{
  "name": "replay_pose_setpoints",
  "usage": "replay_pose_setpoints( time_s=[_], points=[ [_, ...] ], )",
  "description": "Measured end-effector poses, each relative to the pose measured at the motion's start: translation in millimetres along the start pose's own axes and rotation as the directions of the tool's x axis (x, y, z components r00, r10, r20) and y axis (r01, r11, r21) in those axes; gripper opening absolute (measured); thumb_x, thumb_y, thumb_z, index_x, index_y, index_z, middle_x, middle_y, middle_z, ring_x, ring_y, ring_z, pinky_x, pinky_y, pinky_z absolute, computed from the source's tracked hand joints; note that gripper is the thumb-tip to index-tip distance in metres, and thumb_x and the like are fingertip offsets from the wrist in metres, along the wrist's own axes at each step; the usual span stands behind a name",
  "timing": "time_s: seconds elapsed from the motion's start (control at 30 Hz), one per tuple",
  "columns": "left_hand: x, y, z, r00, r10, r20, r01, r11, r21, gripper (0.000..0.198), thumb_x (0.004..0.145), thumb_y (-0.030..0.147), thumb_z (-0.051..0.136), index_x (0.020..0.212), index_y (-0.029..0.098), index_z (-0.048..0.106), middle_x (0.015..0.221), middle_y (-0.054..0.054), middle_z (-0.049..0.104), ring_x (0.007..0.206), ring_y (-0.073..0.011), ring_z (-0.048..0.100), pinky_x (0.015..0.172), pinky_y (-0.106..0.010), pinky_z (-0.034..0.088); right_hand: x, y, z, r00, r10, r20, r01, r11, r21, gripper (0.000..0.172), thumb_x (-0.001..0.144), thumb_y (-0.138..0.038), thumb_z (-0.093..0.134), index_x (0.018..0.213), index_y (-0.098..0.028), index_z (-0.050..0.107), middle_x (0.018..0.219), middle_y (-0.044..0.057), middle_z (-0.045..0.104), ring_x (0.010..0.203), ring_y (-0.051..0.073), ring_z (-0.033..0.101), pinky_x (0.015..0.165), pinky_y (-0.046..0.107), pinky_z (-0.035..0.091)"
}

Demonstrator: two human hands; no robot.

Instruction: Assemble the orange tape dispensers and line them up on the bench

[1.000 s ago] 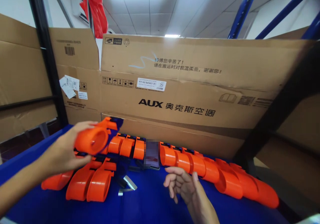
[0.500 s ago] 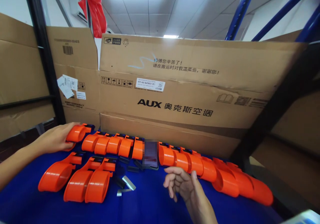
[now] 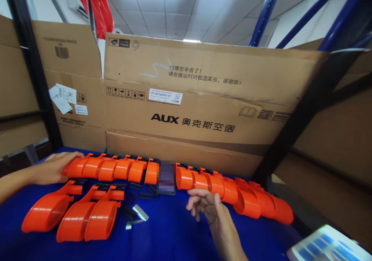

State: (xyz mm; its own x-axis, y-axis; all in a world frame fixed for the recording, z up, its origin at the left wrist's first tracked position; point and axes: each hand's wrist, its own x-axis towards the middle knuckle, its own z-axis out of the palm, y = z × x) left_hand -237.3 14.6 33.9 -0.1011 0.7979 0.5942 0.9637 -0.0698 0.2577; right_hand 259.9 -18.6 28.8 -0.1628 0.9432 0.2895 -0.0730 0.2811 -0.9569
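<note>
While the left hand (image 3: pixel 54 167) rests flat on the end orange dispenser (image 3: pixel 76 167) along the tabletop's (image 3: pixel 174 237) far edge, its grip unclosed, the right hand (image 3: pixel 207 206) hovers empty, fingers loosely curled.

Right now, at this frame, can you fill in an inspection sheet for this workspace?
Surface: blue table top, bare in the near middle.
Job's things: a back row of orange plastic housings left of a blurred phone, a second row to its right, and three loose housings in front at left.
Clutter: small black and metal parts; a printed sheet at the right corner.
Hands: left hand rests flat on the left end of the back row; right hand hovers, fingers curled, holding nothing.
Cables: nothing seen.
Surroundings: cardboard boxes behind, dark and blue rack posts, red bag hanging above.
</note>
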Motion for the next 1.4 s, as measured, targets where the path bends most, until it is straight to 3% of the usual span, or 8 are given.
replay_pose_setpoints(
  time_s=[0.07, 0.17, 0.23, 0.37, 0.53, 0.77, 1.07, 1.4],
  points=[
    [7, -13, -5.2, 0.99, 0.057, 0.125, -0.059, 0.998, 0.013, 0.059, 0.088, 0.062, 0.024, 0.103, 0.019, 0.062, 0.106, -0.001, 0.07, 0.107, -0.0234, 0.064, 0.104, -0.039, 0.041, 2, -3, -11, 0.983, -0.124, -0.134, 0.09, 0.967, -0.237, 0.047, 0.099, -0.06, 0.041, 0.104, -0.022, 0.068, 0.088, 0.008, 0.069, 0.082, 0.026, 0.061, 0.076, 0.038, 0.047],
    [25, -21, -15.5, 0.954, 0.117, 0.275, -0.122, 0.993, -0.001, 0.053, 0.092, 0.056, 0.029, 0.111, 0.018, 0.061, 0.117, -0.002, 0.067, 0.117, -0.0256, 0.061, 0.105, -0.04, 0.042, 9, -6, -32, 0.915, -0.317, -0.249, 0.1, 0.777, -0.622, 0.033, 0.095, -0.046, 0.054, 0.116, -0.023, 0.063, 0.108, 0.01, 0.068, 0.106, 0.031, 0.059, 0.097, 0.044, 0.042],
    [32, -5, -21.0, 0.958, 0.182, 0.222, -0.178, 0.983, -0.037, 0.045, 0.096, 0.048, 0.036, 0.119, 0.018, 0.058, 0.125, -0.002, 0.064, 0.122, -0.0247, 0.057, 0.109, -0.04, 0.039, 16, -6, -48, 0.89, -0.384, -0.247, 0.041, 0.605, -0.795, 0.039, 0.094, -0.04, 0.05, 0.128, -0.022, 0.057, 0.118, 0.013, 0.065, 0.114, 0.034, 0.055, 0.101, 0.049, 0.04],
    [26, 76, -24.9, 0.951, 0.268, 0.155, -0.229, 0.945, -0.232, 0.039, 0.097, 0.035, 0.048, 0.133, 0.02, 0.051, 0.132, -0.001, 0.063, 0.12, -0.0237, 0.06, 0.105, -0.04, 0.045, 25, 1, -78, 0.886, -0.347, -0.308, -0.201, 0.311, -0.929, 0.059, 0.087, -0.032, 0.046, 0.145, -0.02, 0.043, 0.137, 0.016, 0.056, 0.128, 0.038, 0.045, 0.103, 0.056, 0.037],
    [-13, 191, -13.5, 0.932, 0.299, 0.203, -0.156, 0.841, -0.519, 0.03, 0.093, 0.039, 0.057, 0.123, 0.033, 0.059, 0.124, 0.0, 0.071, 0.115, -0.0268, 0.065, 0.098, -0.041, 0.053, 25, 16, -112, 0.905, -0.158, -0.396, -0.393, 0.049, -0.918, 0.074, 0.079, -0.032, 0.052, 0.151, -0.019, 0.037, 0.155, 0.02, 0.039, 0.143, 0.042, 0.032, 0.106, 0.064, 0.029],
    [-57, 287, 33.1, 0.845, 0.457, 0.279, -0.09, 0.634, -0.768, 0.034, 0.086, 0.016, 0.059, 0.116, 0.032, 0.062, 0.106, -0.001, 0.074, 0.091, -0.0216, 0.069, 0.083, -0.039, 0.057, 20, 33, -138, 0.959, 0.001, -0.284, -0.283, -0.077, -0.956, 0.075, 0.079, -0.012, 0.046, 0.153, -0.026, 0.039, 0.156, 0.01, 0.044, 0.145, 0.041, 0.029, 0.107, 0.064, 0.027],
    [-71, 279, 75.4, 0.815, 0.477, 0.329, -0.049, 0.622, -0.781, 0.025, 0.092, 0.021, 0.057, 0.113, 0.032, 0.063, 0.102, -0.001, 0.075, 0.09, -0.0218, 0.069, 0.082, -0.039, 0.056, 18, 33, -140, 0.942, -0.02, -0.335, -0.335, -0.102, -0.937, 0.078, 0.08, -0.012, 0.048, 0.156, -0.02, 0.032, 0.163, 0.012, 0.033, 0.149, 0.036, 0.025, 0.115, 0.058, 0.02],
    [-76, 270, 83.2, 0.848, 0.411, 0.336, 0.021, 0.606, -0.795, 0.02, 0.096, 0.037, 0.056, 0.115, 0.034, 0.064, 0.103, -0.001, 0.076, 0.091, -0.022, 0.07, 0.083, -0.037, 0.057, 16, 28, -136, 0.956, 0.025, -0.293, -0.29, -0.073, -0.954, 0.091, 0.074, -0.031, 0.069, 0.156, -0.032, 0.029, 0.167, 0.014, 0.019, 0.15, 0.044, 0.017, 0.111, 0.062, 0.018]
  ],
)
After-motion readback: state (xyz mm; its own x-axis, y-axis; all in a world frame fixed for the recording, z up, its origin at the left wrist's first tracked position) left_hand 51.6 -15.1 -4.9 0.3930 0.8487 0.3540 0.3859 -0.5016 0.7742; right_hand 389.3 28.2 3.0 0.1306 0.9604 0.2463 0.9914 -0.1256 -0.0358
